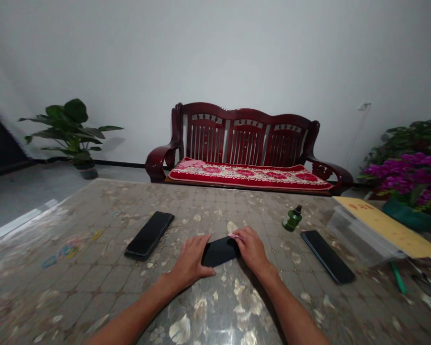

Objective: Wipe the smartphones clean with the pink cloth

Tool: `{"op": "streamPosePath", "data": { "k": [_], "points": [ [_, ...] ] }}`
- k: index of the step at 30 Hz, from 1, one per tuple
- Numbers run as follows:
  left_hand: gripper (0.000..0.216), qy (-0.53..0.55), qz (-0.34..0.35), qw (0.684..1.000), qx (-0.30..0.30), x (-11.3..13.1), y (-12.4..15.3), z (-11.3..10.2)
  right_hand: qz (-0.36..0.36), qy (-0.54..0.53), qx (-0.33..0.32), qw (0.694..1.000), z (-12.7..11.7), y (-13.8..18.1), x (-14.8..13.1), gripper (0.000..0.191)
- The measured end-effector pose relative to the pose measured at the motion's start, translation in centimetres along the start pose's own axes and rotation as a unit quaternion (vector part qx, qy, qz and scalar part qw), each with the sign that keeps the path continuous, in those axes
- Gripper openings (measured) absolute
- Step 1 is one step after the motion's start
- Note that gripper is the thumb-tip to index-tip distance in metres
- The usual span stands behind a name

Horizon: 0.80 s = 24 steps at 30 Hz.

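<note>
A dark smartphone point(221, 251) lies between my hands, low over the table, its glossy black face turned up. My left hand point(193, 258) grips its left end, thumb at the near edge and fingers at the far edge. At the right end, my right hand point(251, 248) is closed around a small pinkish cloth point(233, 235), pressing it to the phone's far right corner. Most of the cloth is hidden under the fingers. A second black phone point(150, 235) rests to the left, and a third phone point(327, 256) to the right.
The table point(187, 306) has a patterned clear cover. A green bottle point(292, 218) stands right of my hands. Several coloured bands point(65, 250) lie at left. At right are a plastic box point(362, 235) with a yellow sheet point(388, 225) on top, and a green-handled tool point(398, 278).
</note>
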<state>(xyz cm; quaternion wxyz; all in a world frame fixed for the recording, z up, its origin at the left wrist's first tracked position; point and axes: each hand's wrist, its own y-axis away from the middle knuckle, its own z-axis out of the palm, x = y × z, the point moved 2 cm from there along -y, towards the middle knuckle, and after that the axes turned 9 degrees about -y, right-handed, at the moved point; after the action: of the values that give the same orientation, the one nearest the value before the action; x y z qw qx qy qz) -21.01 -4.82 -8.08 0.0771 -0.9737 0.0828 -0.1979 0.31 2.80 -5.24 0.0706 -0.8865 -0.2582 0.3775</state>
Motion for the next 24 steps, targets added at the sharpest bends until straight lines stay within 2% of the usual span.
{"op": "streamPosePath", "data": {
  "k": [4, 9, 15, 20, 24],
  "points": [
    [0.101, 0.0, -0.018, 1.0, -0.001, -0.7, 1.0, -0.7, 0.005, 0.067, -0.037, 0.997, -0.2, -0.5, -0.9, 0.025],
    [0.091, 0.011, -0.041, 0.999, 0.017, -0.5, 1.3, -0.4, 0.028, 0.12, -0.072, 0.99, 0.7, -0.7, -2.2, 0.026],
    [0.085, 0.035, -0.058, 0.997, 0.021, -0.4, 1.3, -0.4, -0.012, 0.132, -0.123, 0.984, 1.6, -0.4, -3.5, 0.024],
    [0.086, 0.049, -0.064, 0.997, 0.019, -0.3, 1.4, -0.7, 0.024, 0.166, -0.109, 0.98, 0.2, -1.0, -2.6, 0.026],
    [0.087, 0.054, -0.067, 0.996, 0.014, -0.2, 1.2, -0.6, 0.019, 0.146, -0.124, 0.981, 0.6, -0.8, -3.3, 0.026]
  ]
}}
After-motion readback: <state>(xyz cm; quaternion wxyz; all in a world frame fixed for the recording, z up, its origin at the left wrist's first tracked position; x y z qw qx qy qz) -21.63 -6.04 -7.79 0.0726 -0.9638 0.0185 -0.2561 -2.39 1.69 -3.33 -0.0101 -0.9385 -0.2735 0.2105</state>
